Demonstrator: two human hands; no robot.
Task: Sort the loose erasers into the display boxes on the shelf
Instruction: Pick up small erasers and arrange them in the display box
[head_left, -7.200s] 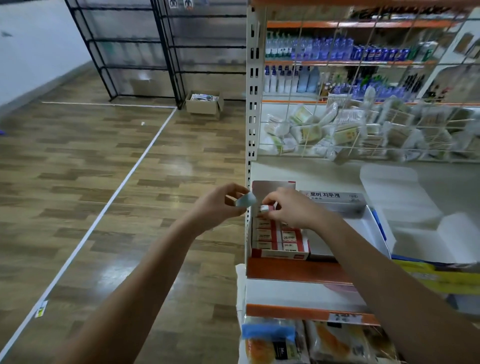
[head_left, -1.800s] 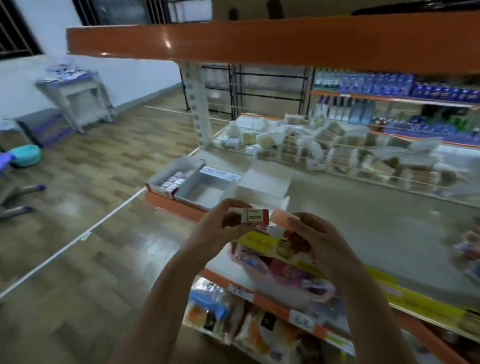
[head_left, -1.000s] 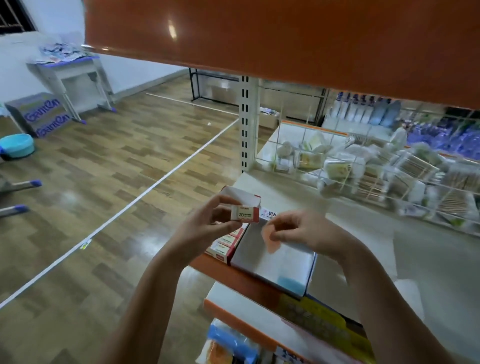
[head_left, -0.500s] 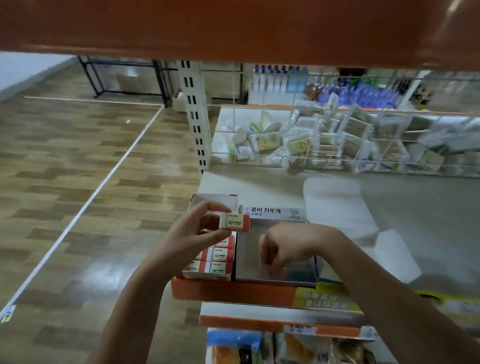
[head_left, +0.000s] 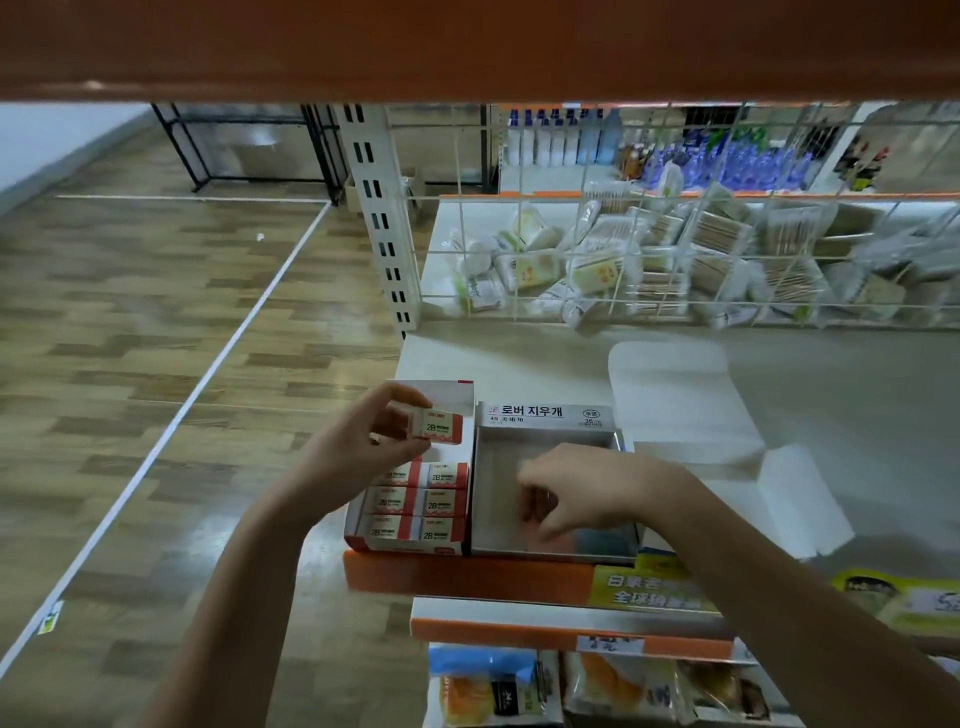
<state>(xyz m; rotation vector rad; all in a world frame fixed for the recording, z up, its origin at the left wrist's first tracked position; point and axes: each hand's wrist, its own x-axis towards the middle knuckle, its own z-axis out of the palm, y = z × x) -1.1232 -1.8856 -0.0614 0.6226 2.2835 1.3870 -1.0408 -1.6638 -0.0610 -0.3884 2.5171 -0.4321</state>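
Note:
My left hand (head_left: 358, 457) pinches a white and red 2B eraser (head_left: 439, 427) just above the left display box (head_left: 410, 545), which holds rows of the same erasers (head_left: 415, 501). My right hand (head_left: 576, 488) reaches down into the grey display box (head_left: 545, 413) beside it, fingers curled toward the box floor. What those fingers hold is hidden and blurred. Both boxes stand side by side at the front left corner of the shelf (head_left: 519, 358).
An opened white carton flap (head_left: 675, 395) lies on the shelf right of the boxes. A wire grid (head_left: 623, 260) fences off piled packets behind. The orange upper shelf (head_left: 467, 47) hangs close overhead. Snack bags (head_left: 493, 686) fill the shelf below. Wooden floor lies to the left.
My view has swung back to the boxes and closer. My left hand carried the 2B eraser over the left box. My right hand, which held a pinkish eraser, went down into the grey box.

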